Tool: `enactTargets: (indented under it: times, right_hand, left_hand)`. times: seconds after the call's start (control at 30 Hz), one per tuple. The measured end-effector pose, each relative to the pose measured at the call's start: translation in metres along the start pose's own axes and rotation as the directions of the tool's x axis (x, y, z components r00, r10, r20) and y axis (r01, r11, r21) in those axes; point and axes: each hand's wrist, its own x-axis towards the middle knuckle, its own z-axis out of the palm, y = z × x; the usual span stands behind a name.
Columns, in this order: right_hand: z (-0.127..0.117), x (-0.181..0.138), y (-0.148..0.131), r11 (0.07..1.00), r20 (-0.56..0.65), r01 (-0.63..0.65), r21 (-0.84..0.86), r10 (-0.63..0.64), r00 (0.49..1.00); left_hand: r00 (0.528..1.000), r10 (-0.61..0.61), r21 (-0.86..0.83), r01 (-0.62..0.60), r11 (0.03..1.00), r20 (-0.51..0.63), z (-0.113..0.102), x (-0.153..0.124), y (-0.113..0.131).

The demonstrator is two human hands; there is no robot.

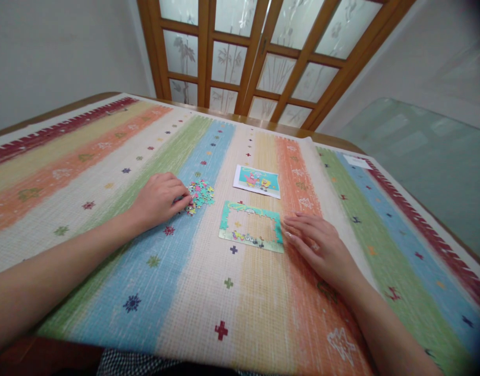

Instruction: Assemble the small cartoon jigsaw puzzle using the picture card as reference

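A striped, multicoloured woven cloth (198, 308) covers the wooden bench (334, 140). On it, roughly midway between the near and far edges, lies a rectangular puzzle border of interlocked turquoise and pale-green card pieces (245, 239), its middle open to the cloth. Its long axis runs left to right, the right end slightly nearer the near edge.

The right hand (322, 243) is nearer to it: fingers outstretched and close together, tips at its right side, touching or just beside it.

The left hand (161, 201) is at the left side of a loose heap of small multicoloured card puzzle pieces (202, 193). Its fingers are curled toward the thumb; whether they pinch a piece I cannot tell. From them the border lies rightward and a little toward the near edge, past the heap and a strip of cloth. Just beyond the border, toward the far edge, lies a white-edged cartoon picture card (259, 181).
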Motion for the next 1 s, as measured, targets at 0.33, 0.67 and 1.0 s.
enactTargets:
  times: [0.33,0.67,1.0]
  right_hand:
    - [0.0,0.001,0.0,1.0,-0.01,-0.007,0.027,0.008,1.0]
    - [-0.009,0.021,-0.036,0.982,-0.098,0.103,0.159,-0.088,0.991]
    - [0.008,0.055,-0.097,0.976,0.006,0.172,0.134,-0.174,0.985]
  left_hand:
    - [0.995,-0.093,-0.324,0.073,0.943,-0.045,-0.003,0.006,0.01]
    - [0.997,-0.075,-0.532,0.058,0.844,-0.01,-0.006,0.003,0.048]
    - [0.996,0.041,-0.63,0.014,0.776,0.074,0.004,0.01,0.091]
